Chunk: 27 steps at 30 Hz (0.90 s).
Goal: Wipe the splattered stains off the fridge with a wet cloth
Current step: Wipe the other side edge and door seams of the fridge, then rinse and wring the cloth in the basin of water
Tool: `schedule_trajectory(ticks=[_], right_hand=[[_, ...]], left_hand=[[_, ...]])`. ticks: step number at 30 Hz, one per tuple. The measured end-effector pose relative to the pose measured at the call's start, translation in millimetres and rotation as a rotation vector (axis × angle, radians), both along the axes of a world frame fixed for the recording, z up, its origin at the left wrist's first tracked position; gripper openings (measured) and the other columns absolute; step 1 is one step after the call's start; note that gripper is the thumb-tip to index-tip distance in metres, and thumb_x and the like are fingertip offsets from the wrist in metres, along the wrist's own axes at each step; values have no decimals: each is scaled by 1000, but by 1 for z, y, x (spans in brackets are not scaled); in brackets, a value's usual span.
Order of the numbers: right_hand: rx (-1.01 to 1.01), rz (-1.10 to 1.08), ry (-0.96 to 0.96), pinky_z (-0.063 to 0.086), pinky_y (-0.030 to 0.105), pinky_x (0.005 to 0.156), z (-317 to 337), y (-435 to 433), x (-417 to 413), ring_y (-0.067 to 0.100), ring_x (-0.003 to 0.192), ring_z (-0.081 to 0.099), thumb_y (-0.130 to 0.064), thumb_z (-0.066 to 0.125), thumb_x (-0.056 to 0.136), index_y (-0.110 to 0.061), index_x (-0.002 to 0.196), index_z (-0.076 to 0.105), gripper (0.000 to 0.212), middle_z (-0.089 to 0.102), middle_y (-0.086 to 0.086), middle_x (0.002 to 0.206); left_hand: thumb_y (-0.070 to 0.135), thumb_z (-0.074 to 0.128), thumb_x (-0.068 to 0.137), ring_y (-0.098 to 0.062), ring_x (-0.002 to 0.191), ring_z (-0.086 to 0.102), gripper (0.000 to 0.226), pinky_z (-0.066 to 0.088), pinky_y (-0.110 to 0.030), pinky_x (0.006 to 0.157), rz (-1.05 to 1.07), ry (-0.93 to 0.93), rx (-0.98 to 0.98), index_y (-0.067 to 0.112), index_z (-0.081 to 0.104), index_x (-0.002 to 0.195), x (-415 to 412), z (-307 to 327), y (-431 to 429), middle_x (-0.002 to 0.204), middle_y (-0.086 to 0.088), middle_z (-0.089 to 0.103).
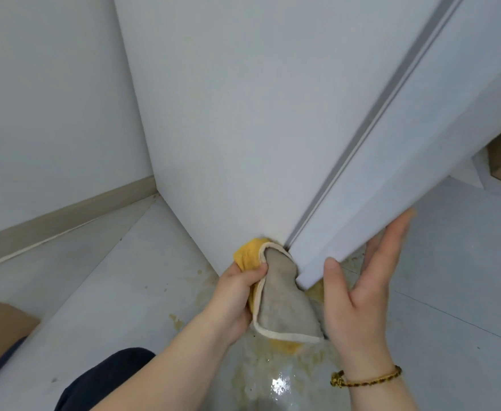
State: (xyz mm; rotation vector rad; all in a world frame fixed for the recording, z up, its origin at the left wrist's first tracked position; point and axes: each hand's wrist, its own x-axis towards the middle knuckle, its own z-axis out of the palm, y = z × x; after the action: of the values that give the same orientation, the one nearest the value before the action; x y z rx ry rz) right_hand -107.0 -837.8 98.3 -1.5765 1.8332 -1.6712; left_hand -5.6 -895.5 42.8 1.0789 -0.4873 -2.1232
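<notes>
Left hand [237,295] grips the cloth [282,301]: fingers curled round the bunched upper part, thumb across the fold. Cloth is yellow on one side and grey on the other, with a pale hem. Its top end is pressed against the bottom corner of the fridge [243,129], where the side panel meets the dark gap by the door. The grey flap hangs down between the two hands.

Right hand [359,295] is flat, nothing gripped. Its fingers lie straight along the far side of the fridge door [391,179] at the lower edge, and the thumb tip touches the door's bottom corner. Can't tell if the door is ajar.

Braided bracelet [368,378] on the right wrist.

Floor [124,292] is pale tile. Yellowish splatter [175,320] sits near the foot of the fridge, more under the door. Below the hands is a glossy wet patch [279,384] with yellow residue.

Dark trouser leg [104,378] at bottom left. Cardboard box [0,327] at the left edge, a second one at far right behind the door. Beige skirting [65,221] runs along the white wall [50,99] on the left.
</notes>
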Motion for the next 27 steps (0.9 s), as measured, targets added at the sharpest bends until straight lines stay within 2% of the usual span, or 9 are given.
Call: schedule_trajectory(ticks=[4, 7, 9, 11, 16, 18, 21, 26, 27], right_hand=[[174, 20, -118, 14, 10, 111, 26, 20, -3, -3, 140, 6, -30, 48, 75, -77, 119, 7, 76, 1, -33, 148], [284, -121, -256, 31, -5, 90, 57, 32, 22, -19, 122, 33, -19, 48, 71, -80, 104, 31, 71, 32, -16, 146], [344, -208, -271, 36, -5, 76, 84, 33, 47, -22, 93, 50, -27, 50, 66, -77, 93, 43, 57, 52, -1, 124], [329, -189, -226, 37, -3, 70, 115, 32, 71, -15, 78, 53, -41, 45, 60, -73, 86, 48, 42, 58, -11, 103], [299, 115, -201, 37, 1, 71, 239, 1, 108, -6, 81, 52, -47, 40, 65, -67, 85, 50, 30, 56, -14, 95], [314, 306, -165, 35, 0, 79, 291, -20, 121, -10, 94, 50, -50, 42, 66, -64, 92, 49, 30, 55, -26, 102], [330, 559, -80, 31, 0, 88, 353, -38, 151, -15, 108, 43, -51, 46, 66, -46, 101, 49, 35, 49, -30, 113], [163, 614, 62, 38, 2, 75, 422, -50, 205, -11, 83, 52, -36, 49, 76, -41, 76, 49, 5, 57, -17, 81], [142, 623, 53, 38, 1, 70, 433, -50, 216, -11, 76, 53, -28, 54, 78, -39, 70, 48, 14, 56, -16, 74]], left_hand=[[0, 46, 88, -21, 78, 64, 24, 55, -27, 67, 42, 74, 11, 5, 58, 108, 19, 56, -5, 90, -10, 66], [0, 50, 82, -20, 77, 65, 28, 55, -27, 67, 88, 94, -13, 3, 57, 109, 46, 113, -9, 90, -10, 66], [2, 62, 69, -24, 85, 64, 49, 54, -30, 71, 124, 98, -41, 0, 53, 117, 72, 159, -15, 98, -12, 65], [2, 64, 60, -23, 84, 65, 57, 55, -29, 69, 138, 87, -87, 1, 54, 116, 94, 201, -20, 97, -11, 66], [16, 64, 62, -16, 72, 69, 33, 55, -24, 61, 144, 60, -239, 6, 62, 93, 155, 313, -13, 79, -5, 71], [25, 85, 46, -18, 73, 70, 44, 54, -25, 61, 130, 60, -317, 9, 69, 84, 181, 359, -7, 79, -7, 72], [33, 90, 35, -21, 78, 69, 52, 55, -28, 65, 117, 24, -401, 12, 73, 80, 216, 416, 2, 84, -10, 72], [12, 68, 63, -20, 78, 69, 31, 56, -28, 69, 270, -185, -437, 4, 64, 93, 268, 489, 22, 84, -8, 72], [10, 66, 64, -17, 74, 68, 28, 56, -25, 66, 339, -261, -447, 6, 64, 91, 278, 500, 29, 80, -4, 72]])
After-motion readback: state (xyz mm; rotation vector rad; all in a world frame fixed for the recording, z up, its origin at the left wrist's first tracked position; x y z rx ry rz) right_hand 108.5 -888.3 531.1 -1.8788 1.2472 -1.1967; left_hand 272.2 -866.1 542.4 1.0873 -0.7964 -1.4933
